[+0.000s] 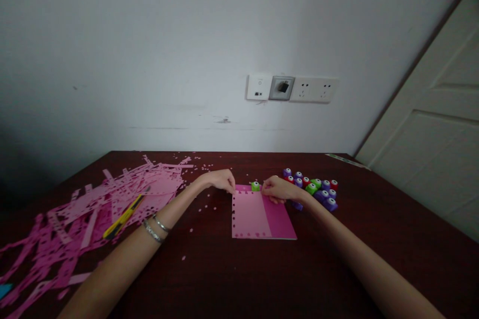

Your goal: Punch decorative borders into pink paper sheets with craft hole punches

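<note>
Pinches the far left corner of a light pink sheet with the left hand, its far right corner with the right hand. Has it over a darker pink sheet mid-worktop, with a green punch between hands, more punches toward the worktop's far right corner, pink scraps along its left edge

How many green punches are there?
3 in view: one green punch at the top edge of the pink paper; a second green punch and a third green punch among purple punches and red punches beside the right hand. That hand may hide others.
</note>
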`<state>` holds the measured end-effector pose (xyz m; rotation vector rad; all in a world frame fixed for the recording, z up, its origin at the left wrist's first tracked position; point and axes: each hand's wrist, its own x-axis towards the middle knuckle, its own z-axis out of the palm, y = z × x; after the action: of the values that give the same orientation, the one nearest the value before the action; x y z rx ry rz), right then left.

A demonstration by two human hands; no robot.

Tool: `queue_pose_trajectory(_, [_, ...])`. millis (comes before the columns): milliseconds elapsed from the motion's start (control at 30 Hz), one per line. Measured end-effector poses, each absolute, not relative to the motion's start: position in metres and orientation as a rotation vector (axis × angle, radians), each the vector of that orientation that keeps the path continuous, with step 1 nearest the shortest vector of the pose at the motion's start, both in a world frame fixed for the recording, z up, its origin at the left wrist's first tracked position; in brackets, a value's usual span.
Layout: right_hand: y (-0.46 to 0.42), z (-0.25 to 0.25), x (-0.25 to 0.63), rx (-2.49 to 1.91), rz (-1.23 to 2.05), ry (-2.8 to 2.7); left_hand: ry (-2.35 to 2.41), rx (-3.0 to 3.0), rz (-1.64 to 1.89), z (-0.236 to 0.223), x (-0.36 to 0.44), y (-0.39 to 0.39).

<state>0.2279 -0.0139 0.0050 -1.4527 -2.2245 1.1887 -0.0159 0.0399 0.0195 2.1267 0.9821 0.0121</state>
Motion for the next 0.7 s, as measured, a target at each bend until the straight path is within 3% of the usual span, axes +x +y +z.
queue_pose_trajectory(700, [-0.0099, -0.0024, 0.2234, -1.538, 1.119, -2.126, 1.021, 2.089, 0.057, 0.0184, -0.0157, 0.0403])
